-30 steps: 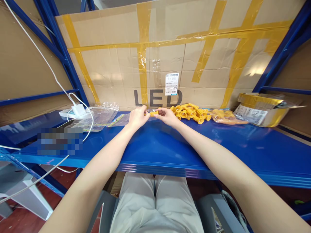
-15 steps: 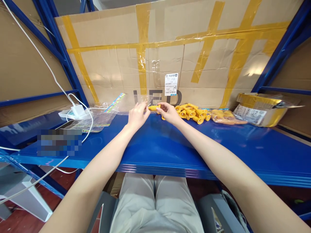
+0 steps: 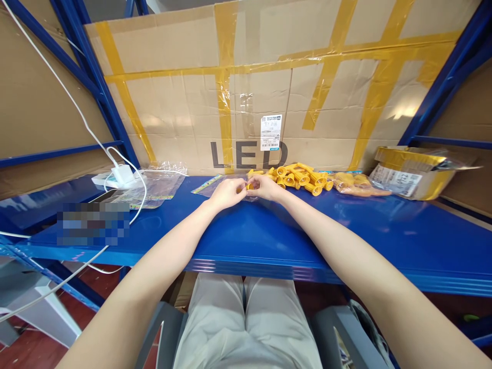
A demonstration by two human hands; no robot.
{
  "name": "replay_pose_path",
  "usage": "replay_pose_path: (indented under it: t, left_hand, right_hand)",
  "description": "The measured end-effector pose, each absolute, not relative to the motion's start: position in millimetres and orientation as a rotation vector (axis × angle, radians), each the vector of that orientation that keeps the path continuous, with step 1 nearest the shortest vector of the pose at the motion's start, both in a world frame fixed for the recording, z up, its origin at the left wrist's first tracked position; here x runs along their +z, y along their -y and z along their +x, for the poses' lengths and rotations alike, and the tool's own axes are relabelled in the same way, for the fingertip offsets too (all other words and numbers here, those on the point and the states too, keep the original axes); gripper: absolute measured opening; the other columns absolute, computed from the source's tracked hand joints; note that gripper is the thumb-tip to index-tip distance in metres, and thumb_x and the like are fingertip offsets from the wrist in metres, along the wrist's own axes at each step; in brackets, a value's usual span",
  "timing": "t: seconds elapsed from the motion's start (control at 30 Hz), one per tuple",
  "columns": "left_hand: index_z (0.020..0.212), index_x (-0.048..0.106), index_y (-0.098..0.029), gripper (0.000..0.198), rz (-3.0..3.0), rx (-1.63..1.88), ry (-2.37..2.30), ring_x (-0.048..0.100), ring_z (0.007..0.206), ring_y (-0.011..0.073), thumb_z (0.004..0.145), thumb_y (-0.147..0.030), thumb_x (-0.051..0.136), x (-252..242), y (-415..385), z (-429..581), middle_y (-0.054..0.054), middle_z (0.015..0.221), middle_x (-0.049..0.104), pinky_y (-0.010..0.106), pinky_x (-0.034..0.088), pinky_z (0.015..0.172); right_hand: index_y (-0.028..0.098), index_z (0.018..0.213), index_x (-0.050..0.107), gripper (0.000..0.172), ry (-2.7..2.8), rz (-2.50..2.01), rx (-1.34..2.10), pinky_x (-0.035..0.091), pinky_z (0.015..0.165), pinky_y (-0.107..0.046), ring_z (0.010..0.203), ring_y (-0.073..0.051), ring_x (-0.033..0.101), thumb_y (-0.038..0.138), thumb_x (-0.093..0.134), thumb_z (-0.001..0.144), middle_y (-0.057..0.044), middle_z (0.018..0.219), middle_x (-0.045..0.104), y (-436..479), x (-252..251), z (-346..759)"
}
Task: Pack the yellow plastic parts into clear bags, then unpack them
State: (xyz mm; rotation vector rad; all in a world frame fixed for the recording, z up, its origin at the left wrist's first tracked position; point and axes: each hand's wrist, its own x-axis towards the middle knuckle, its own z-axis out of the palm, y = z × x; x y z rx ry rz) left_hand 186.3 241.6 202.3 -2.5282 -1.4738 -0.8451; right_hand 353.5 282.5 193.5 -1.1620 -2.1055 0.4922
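Note:
My left hand (image 3: 230, 193) is closed, its fingertips pinching a clear plastic bag (image 3: 207, 184) that has a coloured strip along one edge. The bag lies low over the shelf and runs under both hands. Close against it, my right hand (image 3: 266, 187) is closed on a yellow flared plastic piece (image 3: 250, 187), mostly hidden by fingers. Whether this piece is inside the bag I cannot tell. Just right of and behind my right hand lies a heap of similar yellow flared pieces (image 3: 303, 177).
A filled clear bag of yellow pieces (image 3: 351, 183) and an opened, taped carton (image 3: 415, 174) stand to the right. At left are flat clear bags (image 3: 157, 187), a white power strip with charger (image 3: 123, 176) and a white cable (image 3: 144, 192). A large cardboard sheet (image 3: 172, 118) backs the blue shelf (image 3: 246, 236).
The bag in my left hand has come down from upright onto the shelf. Both hands have drawn together and lower, and the yellow piece is now mostly covered by fingers.

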Motion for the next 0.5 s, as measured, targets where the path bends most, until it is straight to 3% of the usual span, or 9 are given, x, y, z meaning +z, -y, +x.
replay_pose_path:
  t: [0.13, 0.3, 0.4, 0.5]
  left_hand:
    - [0.091, 0.067, -0.019, 0.03, -2.282, -0.859, 1.817, 0.066, 0.09, 0.0242, 0.087, -0.038, 0.044, 206, -254, 168, 0.008, 0.093, 0.072, 0.033, 0.049, 0.083]
    - [0.121, 0.055, -0.011, 0.044, -1.725, -0.737, 2.37, 0.057, 0.115, 0.0324, 0.083, -0.033, 0.052, 204, -271, 124, 0.02, 0.121, 0.063, 0.039, 0.048, 0.089]
    - [0.123, 0.054, -0.006, 0.051, -1.653, -0.682, 2.559, 0.056, 0.116, 0.037, 0.08, -0.035, 0.058, 198, -279, 104, 0.026, 0.125, 0.058, 0.042, 0.047, 0.09]
    - [0.111, 0.063, -0.007, 0.041, -1.766, -0.697, 2.591, 0.061, 0.109, 0.0365, 0.079, -0.032, 0.058, 195, -287, 96, 0.025, 0.117, 0.064, 0.04, 0.048, 0.089]
  right_hand:
    - [0.013, 0.097, 0.069, 0.039, 2.146, -1.296, 0.519, 0.047, 0.07, -0.025, 0.07, -0.013, 0.058, 0.033, 0.078, 0.065, -0.001, 0.079, 0.063, -279, 194, 357]
    - [0.015, 0.104, 0.071, 0.046, 2.178, -1.379, 0.581, 0.048, 0.07, -0.024, 0.073, -0.015, 0.061, 0.033, 0.08, 0.063, -0.001, 0.081, 0.067, -277, 195, 359]
    - [0.015, 0.1, 0.072, 0.04, 2.213, -1.364, 0.631, 0.047, 0.066, -0.024, 0.07, -0.015, 0.06, 0.034, 0.078, 0.066, -0.001, 0.077, 0.067, -276, 195, 358]
    - [0.015, 0.094, 0.074, 0.033, 2.223, -1.299, 0.652, 0.045, 0.064, -0.024, 0.067, -0.014, 0.058, 0.035, 0.076, 0.067, 0.0, 0.074, 0.066, -273, 197, 358]
